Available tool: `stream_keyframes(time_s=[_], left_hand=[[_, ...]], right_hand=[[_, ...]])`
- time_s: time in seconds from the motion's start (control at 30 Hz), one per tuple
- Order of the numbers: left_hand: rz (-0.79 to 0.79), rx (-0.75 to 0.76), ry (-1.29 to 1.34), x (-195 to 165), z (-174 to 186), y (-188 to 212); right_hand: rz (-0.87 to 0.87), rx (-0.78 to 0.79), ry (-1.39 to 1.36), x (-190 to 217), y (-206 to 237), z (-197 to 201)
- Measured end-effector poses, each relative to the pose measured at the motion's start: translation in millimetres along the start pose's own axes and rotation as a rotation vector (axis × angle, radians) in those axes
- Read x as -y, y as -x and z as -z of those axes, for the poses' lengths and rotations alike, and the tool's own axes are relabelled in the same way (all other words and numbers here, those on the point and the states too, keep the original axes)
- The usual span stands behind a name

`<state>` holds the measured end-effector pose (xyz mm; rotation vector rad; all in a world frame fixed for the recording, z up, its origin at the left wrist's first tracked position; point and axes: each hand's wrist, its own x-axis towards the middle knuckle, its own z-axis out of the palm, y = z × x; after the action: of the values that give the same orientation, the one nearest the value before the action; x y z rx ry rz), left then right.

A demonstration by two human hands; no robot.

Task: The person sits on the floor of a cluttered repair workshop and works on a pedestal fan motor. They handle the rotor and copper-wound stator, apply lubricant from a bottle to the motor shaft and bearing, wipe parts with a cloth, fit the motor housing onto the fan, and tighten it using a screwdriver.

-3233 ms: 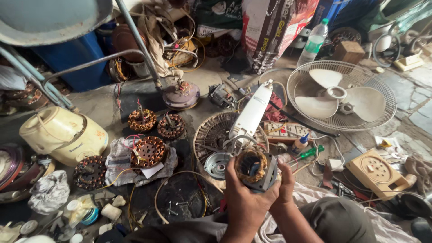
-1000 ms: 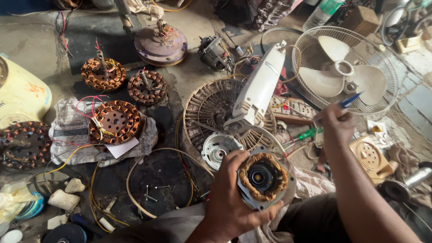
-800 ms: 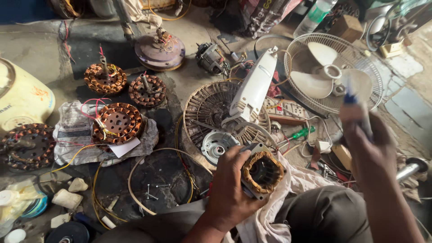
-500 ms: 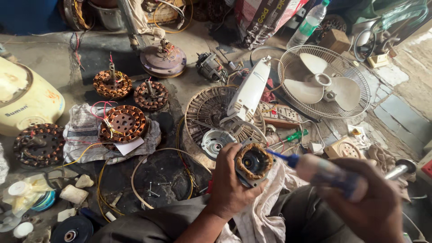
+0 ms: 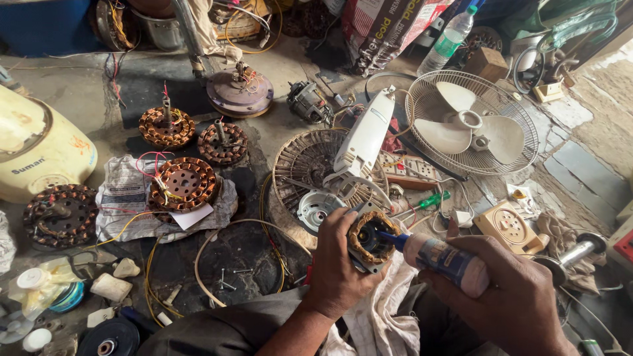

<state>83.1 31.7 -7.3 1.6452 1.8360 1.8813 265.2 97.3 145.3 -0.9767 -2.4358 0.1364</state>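
My left hand [image 5: 337, 267] grips a small fan motor stator [image 5: 369, 238] with copper windings, held over my lap with its open bore facing right. My right hand [image 5: 521, 300] holds a small white squeeze bottle [image 5: 447, 258] with a blue nozzle. The nozzle tip points into the centre bore of the stator. A white cloth [image 5: 386, 313] lies across my lap under both hands.
On the floor: a white fan body on a round grille [image 5: 316, 165], a fan guard with blades [image 5: 471, 125], several wound stators [image 5: 182, 183], a green screwdriver [image 5: 428, 201], a power strip [image 5: 412, 168], a water bottle [image 5: 447, 41], a cream appliance housing [image 5: 36, 155], loose wires and screws.
My right hand reached out to the right, picked up the squeeze bottle and brought it back. Its blue nozzle now sits at the stator's bore. The left hand kept holding the stator.
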Motion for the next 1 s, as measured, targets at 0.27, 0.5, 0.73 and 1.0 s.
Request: stream_keyframes(time_s=[0.27,0.5,0.73,1.0], left_hand=[[0.007,0.026,0.005,-0.9,-0.8,-0.2],[0.022,0.036,0.016,-1.2,0.3,-0.4],[0.015,0.039,0.015,0.0,-1.1,-0.1],[0.021,0.034,0.029,-0.8,-0.7,-0.9]], right_hand=[[-0.104,0.075,0.008,-7.1,1.9,-1.9],[-0.094,0.042,0.002,-3.3,-1.5,-2.4],[-0.097,0.06,0.016,-5.8,-1.1,-2.7],[-0.057,0.072,0.009,-1.1,-5.0,-0.6]])
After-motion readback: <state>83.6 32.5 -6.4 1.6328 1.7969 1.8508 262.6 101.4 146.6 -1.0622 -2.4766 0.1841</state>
